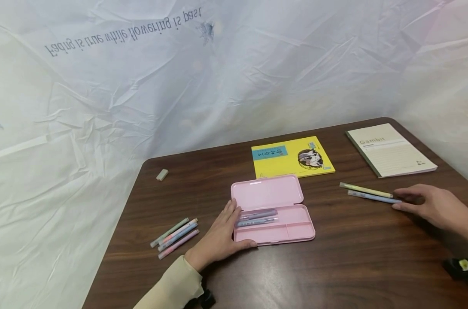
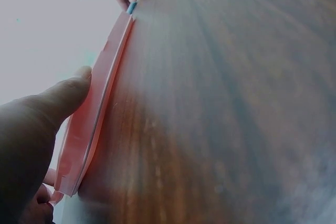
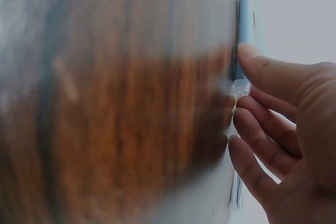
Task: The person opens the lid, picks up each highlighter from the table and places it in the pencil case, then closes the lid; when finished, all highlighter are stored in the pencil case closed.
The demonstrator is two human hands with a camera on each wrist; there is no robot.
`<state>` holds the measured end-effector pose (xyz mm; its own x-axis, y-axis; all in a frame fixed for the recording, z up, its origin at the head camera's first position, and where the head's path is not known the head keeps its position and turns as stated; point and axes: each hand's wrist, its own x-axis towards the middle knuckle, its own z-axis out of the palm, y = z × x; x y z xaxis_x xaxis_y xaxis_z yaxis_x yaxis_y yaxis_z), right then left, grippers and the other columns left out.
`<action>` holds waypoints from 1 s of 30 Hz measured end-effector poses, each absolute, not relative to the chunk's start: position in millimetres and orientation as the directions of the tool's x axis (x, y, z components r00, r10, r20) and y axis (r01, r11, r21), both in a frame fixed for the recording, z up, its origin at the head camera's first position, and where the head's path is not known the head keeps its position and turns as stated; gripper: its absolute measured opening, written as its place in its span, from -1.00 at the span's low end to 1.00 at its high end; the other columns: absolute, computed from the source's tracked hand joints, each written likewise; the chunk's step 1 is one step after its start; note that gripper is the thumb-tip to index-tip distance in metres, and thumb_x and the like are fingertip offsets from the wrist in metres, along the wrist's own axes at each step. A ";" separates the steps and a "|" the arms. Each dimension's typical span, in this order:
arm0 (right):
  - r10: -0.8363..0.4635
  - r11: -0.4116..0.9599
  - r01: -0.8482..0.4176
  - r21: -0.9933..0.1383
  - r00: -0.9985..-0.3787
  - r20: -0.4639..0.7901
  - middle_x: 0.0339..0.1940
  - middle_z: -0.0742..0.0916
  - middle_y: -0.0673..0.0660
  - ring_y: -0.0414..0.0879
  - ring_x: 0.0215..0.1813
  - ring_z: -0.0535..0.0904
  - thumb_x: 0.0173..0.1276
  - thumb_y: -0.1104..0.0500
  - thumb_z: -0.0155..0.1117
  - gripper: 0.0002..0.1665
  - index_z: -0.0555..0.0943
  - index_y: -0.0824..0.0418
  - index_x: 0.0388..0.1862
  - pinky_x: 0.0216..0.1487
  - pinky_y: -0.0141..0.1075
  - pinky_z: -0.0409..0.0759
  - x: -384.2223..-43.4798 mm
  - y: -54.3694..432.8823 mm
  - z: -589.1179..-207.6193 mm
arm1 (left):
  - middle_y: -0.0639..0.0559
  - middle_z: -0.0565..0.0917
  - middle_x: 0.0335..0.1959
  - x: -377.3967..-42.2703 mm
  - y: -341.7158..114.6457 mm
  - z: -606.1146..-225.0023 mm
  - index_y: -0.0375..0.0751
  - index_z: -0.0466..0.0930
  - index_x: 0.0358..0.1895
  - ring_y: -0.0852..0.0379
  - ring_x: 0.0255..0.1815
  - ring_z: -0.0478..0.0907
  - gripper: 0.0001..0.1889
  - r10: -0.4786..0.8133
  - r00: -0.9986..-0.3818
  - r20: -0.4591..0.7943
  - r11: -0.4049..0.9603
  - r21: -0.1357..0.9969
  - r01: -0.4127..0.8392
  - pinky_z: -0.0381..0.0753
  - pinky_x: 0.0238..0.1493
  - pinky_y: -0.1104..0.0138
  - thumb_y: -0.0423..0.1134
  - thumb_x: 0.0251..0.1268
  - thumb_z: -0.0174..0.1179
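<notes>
A pink pencil case (image 1: 299, 232) lies with its lid (image 1: 267, 192) raised, two pens (image 1: 257, 222) in its long compartment. My left hand (image 1: 222, 234) rests against the left end, its fingers along that side and its thumb at the front edge; the left wrist view shows the thumb (image 2: 73, 92) against the case wall. To the right, my right hand (image 1: 435, 205) has thumb and forefinger around the near ends of a yellow pen (image 1: 363, 189) and a blue pen (image 1: 373, 197), which lie side by side. The right wrist view shows the thumb on the blue pen (image 3: 243, 19).
Several capped pens (image 1: 177, 238) lie left of my left hand, with an eraser (image 1: 162, 174) farther back. A yellow booklet (image 1: 292, 156) lies behind the case. A cream notebook (image 1: 392, 150) sits at the back right. White sheeting (image 1: 218, 86) hangs behind the table.
</notes>
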<state>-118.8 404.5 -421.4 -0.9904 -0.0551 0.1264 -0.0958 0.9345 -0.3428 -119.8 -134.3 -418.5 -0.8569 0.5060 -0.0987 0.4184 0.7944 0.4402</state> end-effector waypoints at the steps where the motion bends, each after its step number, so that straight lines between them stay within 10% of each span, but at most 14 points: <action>1: -0.059 0.934 -0.098 -0.343 -0.991 0.122 -0.32 0.77 0.19 0.16 -0.23 0.66 0.16 -0.05 0.54 -0.37 0.67 0.46 -0.02 -0.23 0.12 0.51 -118.8 404.5 -421.3 | 0.02 -0.27 0.66 -119.8 -134.2 -418.4 -0.13 -0.08 0.62 0.10 0.64 -0.35 0.22 0.506 -0.857 -0.098 0.794 0.440 0.418 -0.03 0.55 -0.01 0.62 0.05 0.05; 11: -0.083 0.934 -0.118 -0.337 -0.990 0.116 -0.40 0.75 0.00 -0.34 -0.35 0.53 0.16 0.03 0.55 -0.56 0.74 0.34 -0.13 -0.32 -0.14 0.50 -120.3 404.4 -418.9 | 0.03 -0.27 0.66 -119.7 -134.7 -418.4 -0.13 -0.07 0.62 0.10 0.64 -0.35 0.21 0.504 -0.858 -0.098 0.791 0.453 0.412 -0.03 0.55 -0.02 0.61 0.05 0.07; 19: -0.060 0.936 -0.091 -0.339 -0.993 0.101 -0.42 0.73 0.00 -0.13 -0.34 0.59 0.18 0.06 0.53 -0.60 0.73 0.34 -0.16 -0.33 -0.16 0.47 -120.9 403.9 -418.9 | 0.01 -0.26 0.66 -119.9 -135.2 -418.5 -0.14 -0.06 0.62 0.10 0.64 -0.35 0.21 0.507 -0.857 -0.092 0.786 0.456 0.417 -0.02 0.55 -0.03 0.60 0.06 0.07; 30: -0.057 0.930 -0.103 -0.352 -0.989 0.137 -0.44 0.73 -0.06 -0.55 -0.39 0.38 0.19 0.00 0.52 -0.73 0.76 0.17 -0.28 -0.33 -0.24 0.43 -119.5 406.4 -422.7 | 0.01 -0.27 0.65 -120.3 -135.3 -419.4 -0.15 -0.07 0.62 0.10 0.64 -0.35 0.21 0.511 -0.855 -0.087 0.786 0.452 0.423 -0.03 0.56 -0.01 0.60 0.06 0.07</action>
<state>-119.5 406.4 -422.7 -0.9889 -0.0572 0.1373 -0.1027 0.9302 -0.3525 -120.3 -135.3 -419.4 -0.8552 0.5109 -0.0872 0.4232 0.7855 0.4515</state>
